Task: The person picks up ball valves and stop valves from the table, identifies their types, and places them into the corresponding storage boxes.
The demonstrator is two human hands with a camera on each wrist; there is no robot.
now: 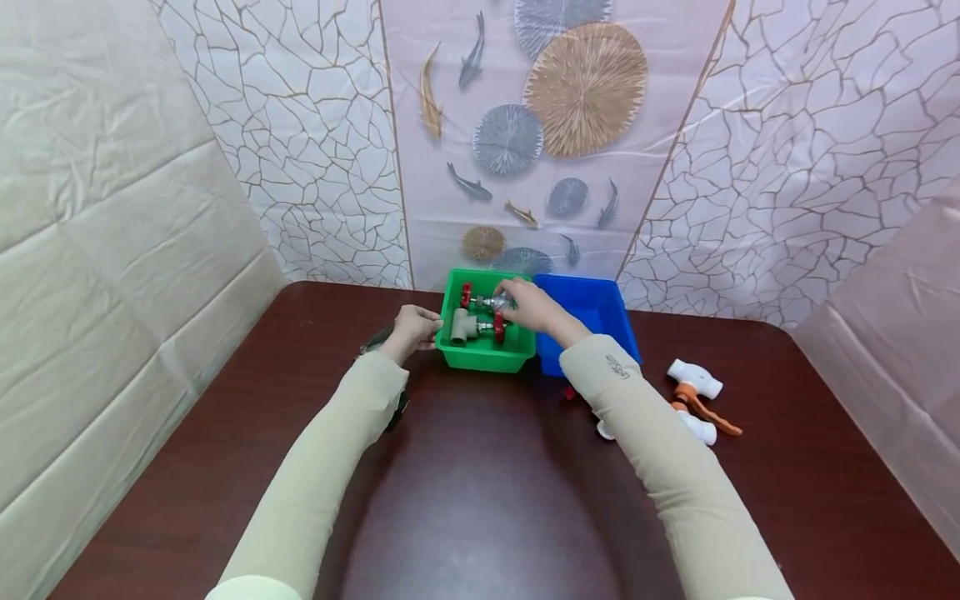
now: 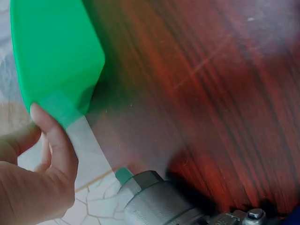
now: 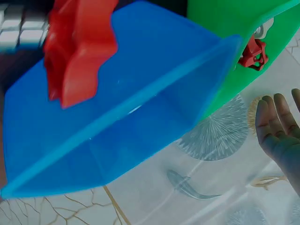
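At the left rim of a green bin [image 1: 487, 360], my left hand [image 1: 412, 327] pinches the edge between thumb and fingers; the left wrist view shows this hand [image 2: 51, 154] at the bin's corner. Inside lie two valves with red handles: a nearer one with a grey body [image 1: 463, 327] and a farther one with a red handwheel [image 1: 467, 294]. Over the bin, my right hand [image 1: 528, 306] reaches to the farther valve's end, its fingertips partly hidden. In the right wrist view, this hand [image 3: 281, 126] has extended fingers and no held thing shows.
A blue bin [image 1: 588, 308] adjoins the green one on the right. White valves with orange handles [image 1: 696, 379] lie right of my right forearm. A red handle [image 3: 79, 51] is close to the right wrist camera. A grey metal fitting [image 2: 157, 201] sits near my left wrist.
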